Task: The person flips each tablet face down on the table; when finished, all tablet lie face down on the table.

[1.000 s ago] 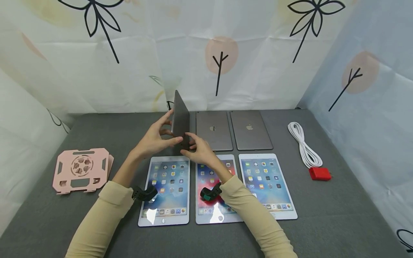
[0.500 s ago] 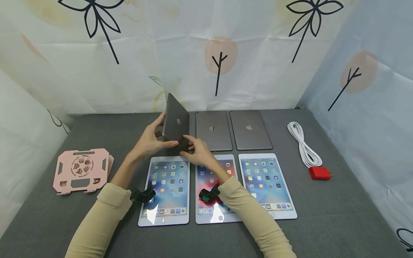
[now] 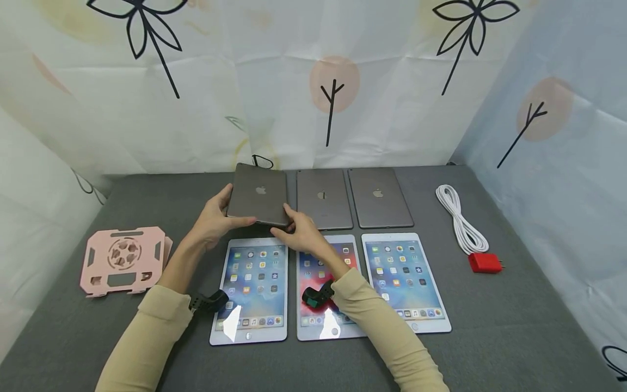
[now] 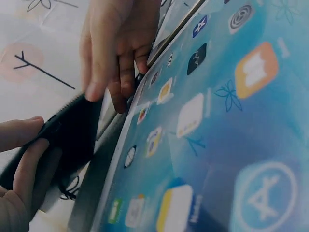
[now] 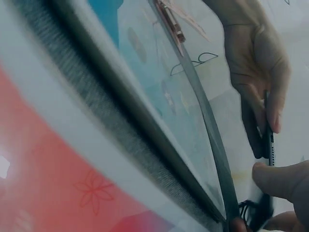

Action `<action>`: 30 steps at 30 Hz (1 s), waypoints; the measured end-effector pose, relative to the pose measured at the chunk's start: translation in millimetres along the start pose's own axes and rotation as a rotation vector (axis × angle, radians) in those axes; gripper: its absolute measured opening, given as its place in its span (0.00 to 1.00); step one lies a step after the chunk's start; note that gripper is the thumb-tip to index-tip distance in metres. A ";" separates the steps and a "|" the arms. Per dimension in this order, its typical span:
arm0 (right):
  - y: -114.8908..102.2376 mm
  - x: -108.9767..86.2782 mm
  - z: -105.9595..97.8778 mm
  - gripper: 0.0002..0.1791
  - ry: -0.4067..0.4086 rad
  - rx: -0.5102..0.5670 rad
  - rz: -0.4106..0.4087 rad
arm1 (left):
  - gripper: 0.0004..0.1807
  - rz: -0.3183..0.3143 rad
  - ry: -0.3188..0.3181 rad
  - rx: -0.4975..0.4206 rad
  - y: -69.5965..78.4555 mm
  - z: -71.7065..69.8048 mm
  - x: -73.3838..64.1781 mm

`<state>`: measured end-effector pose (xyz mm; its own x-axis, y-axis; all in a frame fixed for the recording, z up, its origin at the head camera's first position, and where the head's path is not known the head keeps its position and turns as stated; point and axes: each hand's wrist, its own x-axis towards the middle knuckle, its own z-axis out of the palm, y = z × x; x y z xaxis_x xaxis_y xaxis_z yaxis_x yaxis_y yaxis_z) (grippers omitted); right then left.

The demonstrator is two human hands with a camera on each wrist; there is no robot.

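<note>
My left hand (image 3: 211, 219) grips the left edge of a grey tablet (image 3: 259, 190), thumb on top and fingers beneath. Its near right corner is pinched by my right hand (image 3: 305, 233). The tablet's Apple-logo back faces up, tilted slightly above the table, with its screen hidden. In the left wrist view its dark underside (image 4: 72, 137) shows between both hands. The right wrist view catches it edge-on as a thin strip (image 5: 271, 145). Directly in front lies a lit white tablet (image 3: 254, 288), screen up. Right of the held one, a grey tablet (image 3: 324, 198) lies face down.
Another face-down grey tablet (image 3: 381, 197) lies farther right. Two more lit tablets, one under my right forearm (image 3: 333, 321) and one beyond it (image 3: 404, 277), complete the front row. A pink stand (image 3: 124, 258) sits left; a coiled white cable (image 3: 462, 220) and red charger (image 3: 485, 263) lie right.
The held tablet has swung from nearly upright on edge down to the left, almost flat, with its back now facing up. My left hand moved left and down with it.
</note>
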<state>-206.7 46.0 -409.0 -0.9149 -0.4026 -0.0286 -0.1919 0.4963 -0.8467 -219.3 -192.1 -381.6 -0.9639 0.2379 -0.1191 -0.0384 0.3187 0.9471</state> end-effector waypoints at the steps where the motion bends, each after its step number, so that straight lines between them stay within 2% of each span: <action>1: -0.5 -0.4 0.1 0.44 -0.007 0.041 0.020 | 0.65 -0.035 -0.003 -0.023 -1.9 -0.2 -0.2; 4: -1.9 -1.5 1.0 0.46 -0.010 0.168 0.075 | 0.66 -0.123 -0.025 -0.077 -8.1 -0.9 -0.9; 6: -2.7 -2.2 2.1 0.45 0.003 0.242 0.099 | 0.64 -0.148 -0.044 -0.128 -12.7 -0.5 -0.6; 11: -3.3 -2.4 4.9 0.41 0.070 0.329 0.104 | 0.56 -0.127 -0.096 -0.230 -23.7 0.4 1.2; 14: -4.2 -3.0 5.6 0.41 0.099 0.345 0.109 | 0.56 -0.108 -0.114 -0.278 -27.7 0.0 2.9; 18: -5.4 -3.7 5.0 0.41 0.123 0.339 0.138 | 0.57 -0.097 -0.125 -0.293 -29.8 -0.6 5.9; 21: -6.1 -4.4 2.6 0.41 0.132 0.292 0.155 | 0.56 -0.100 -0.139 -0.301 -31.2 -0.4 9.1; 24: -6.4 -3.8 -1.5 0.41 0.127 0.186 0.158 | 0.55 -0.099 -0.149 -0.290 -33.3 0.6 13.0; 26: -6.6 -2.5 -4.5 0.39 0.110 0.093 0.150 | 0.57 -0.102 -0.143 -0.242 -34.5 1.5 15.4; 30: -5.8 0.9 -8.6 0.32 0.048 -0.081 0.109 | 0.62 -0.110 -0.121 -0.072 -35.2 2.6 17.6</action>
<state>-209.4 49.3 -399.6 -0.9476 -0.3065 -0.0904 -0.1171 0.5963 -0.7942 -234.2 -196.8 -417.8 -0.9143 0.3150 -0.2544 -0.1650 0.2839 0.9445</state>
